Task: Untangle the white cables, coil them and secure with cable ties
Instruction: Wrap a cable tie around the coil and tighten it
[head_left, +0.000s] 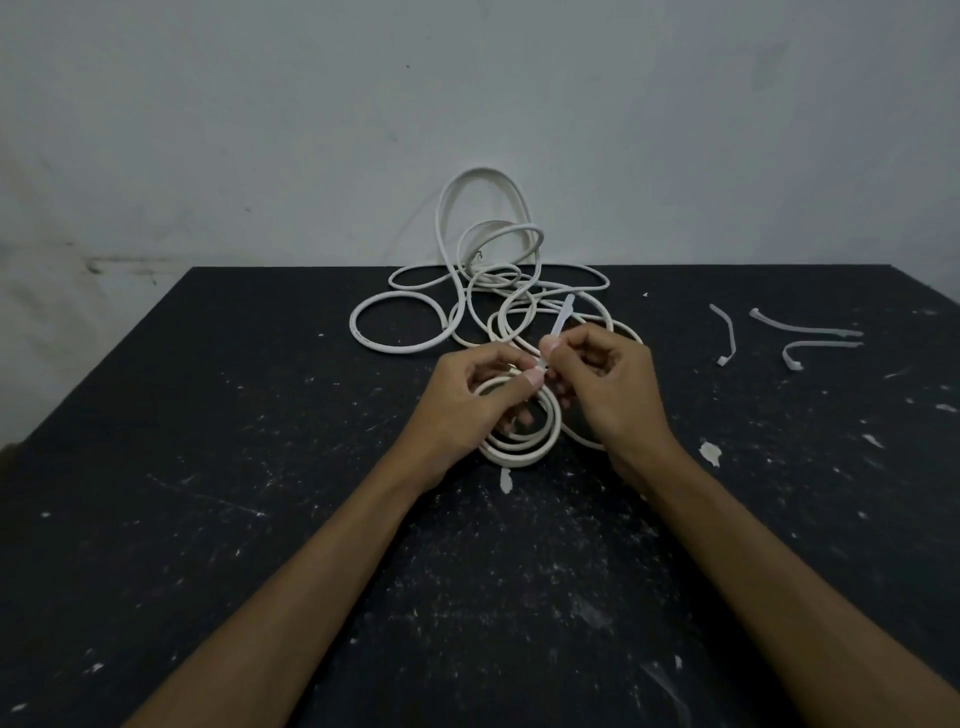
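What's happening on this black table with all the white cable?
A person is fastening a cable tie round a small coil of white cable near the middle of the black table. The left hand holds the coil and pinches the tie where it closes; the right hand pinches the tie's tail, which sticks up. Behind them, a tangle of white cable lies still unsorted against the wall. Three spare cable ties lie to the right.

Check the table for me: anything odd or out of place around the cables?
Mostly expected. The tangled cables still sprawl at the table's far edge, one loop rearing up against the wall. Three spare cable ties lie bent on the right. Pale flecks and scrapes mar the black tabletop. Nothing looks broken.
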